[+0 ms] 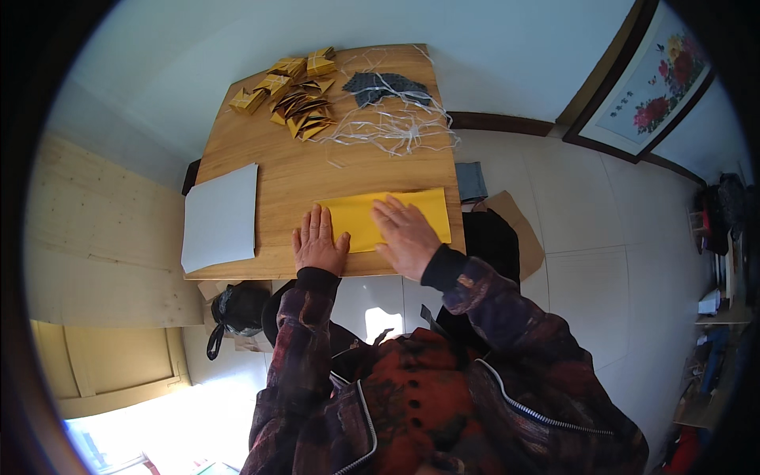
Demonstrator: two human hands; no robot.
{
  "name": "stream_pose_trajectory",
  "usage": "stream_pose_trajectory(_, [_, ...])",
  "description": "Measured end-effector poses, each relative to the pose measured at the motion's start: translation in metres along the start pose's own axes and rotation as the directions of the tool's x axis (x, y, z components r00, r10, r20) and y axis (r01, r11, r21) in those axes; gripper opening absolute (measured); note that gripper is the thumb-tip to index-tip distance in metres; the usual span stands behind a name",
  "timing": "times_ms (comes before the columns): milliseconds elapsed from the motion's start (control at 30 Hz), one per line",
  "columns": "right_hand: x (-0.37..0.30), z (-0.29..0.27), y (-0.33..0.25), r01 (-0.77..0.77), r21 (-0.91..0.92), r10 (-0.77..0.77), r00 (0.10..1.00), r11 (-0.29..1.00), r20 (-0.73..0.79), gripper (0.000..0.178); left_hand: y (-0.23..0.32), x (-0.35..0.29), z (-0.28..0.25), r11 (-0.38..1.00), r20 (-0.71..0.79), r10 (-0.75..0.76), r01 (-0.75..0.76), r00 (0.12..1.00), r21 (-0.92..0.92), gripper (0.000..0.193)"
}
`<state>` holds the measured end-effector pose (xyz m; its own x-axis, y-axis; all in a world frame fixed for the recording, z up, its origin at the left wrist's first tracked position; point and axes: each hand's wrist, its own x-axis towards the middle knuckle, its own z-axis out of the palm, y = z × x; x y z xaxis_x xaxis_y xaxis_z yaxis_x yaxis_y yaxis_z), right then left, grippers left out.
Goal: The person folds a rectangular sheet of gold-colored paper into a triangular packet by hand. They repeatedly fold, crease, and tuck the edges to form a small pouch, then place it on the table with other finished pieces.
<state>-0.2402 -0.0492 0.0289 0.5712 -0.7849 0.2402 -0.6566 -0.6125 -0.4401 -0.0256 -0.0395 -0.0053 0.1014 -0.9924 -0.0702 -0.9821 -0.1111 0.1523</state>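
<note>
A yellow sheet of paper (pixel 356 222), long and narrow, lies near the front edge of the wooden table (pixel 293 178). At its left end my left hand (pixel 320 244) rests flat with the fingers stretched out, partly on the paper and partly on the wood. My right hand (pixel 408 235) lies over the sheet right of its middle, its fingers extended and slanting to the left. Neither hand grips anything. The part of the sheet beneath my right hand is hidden.
A stack of pale sheets (pixel 222 218) lies at the table's left. Folded yellow paper pieces (pixel 301 111), some in tied bundles, sit at the back. White strings (pixel 396 131) and a dark grey cloth (pixel 384 87) are at the back right. A black bag (pixel 241 305) stands below the table.
</note>
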Motion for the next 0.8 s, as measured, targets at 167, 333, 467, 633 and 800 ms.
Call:
stream_pose_trajectory(167, [0.044,0.054,-0.034,-0.045,-0.042,0.045,0.999,0.998,-0.008,0.059,-0.006,0.003,0.004,0.999,-0.014,0.031,-0.031,0.999,0.041,0.071])
stream_pose_trajectory(333, [0.032,0.053,-0.007,-0.254,-0.104,0.25,0.967,0.962,-0.048,0.068,-0.007,0.003,0.008,0.998,-0.053,0.049,-0.047,0.997,0.034,0.072])
stream_pose_trajectory(467, [0.002,0.031,0.019,-0.342,-0.167,0.337,0.94,0.925,-0.058,0.08,-0.007,0.0,0.007,0.999,-0.059,0.047,-0.047,0.997,0.01,0.073])
stream_pose_trajectory(633, [-0.023,0.006,0.047,-0.394,-0.212,0.387,0.919,0.894,-0.074,0.081,-0.007,0.0,0.005,0.999,-0.047,0.038,-0.038,0.998,0.002,0.072])
stream_pose_trajectory(800, [-0.033,-0.003,0.057,-0.415,-0.189,0.416,0.908,0.89,-0.038,0.079,-0.009,0.001,0.006,0.998,-0.066,0.055,-0.054,0.996,0.017,0.071])
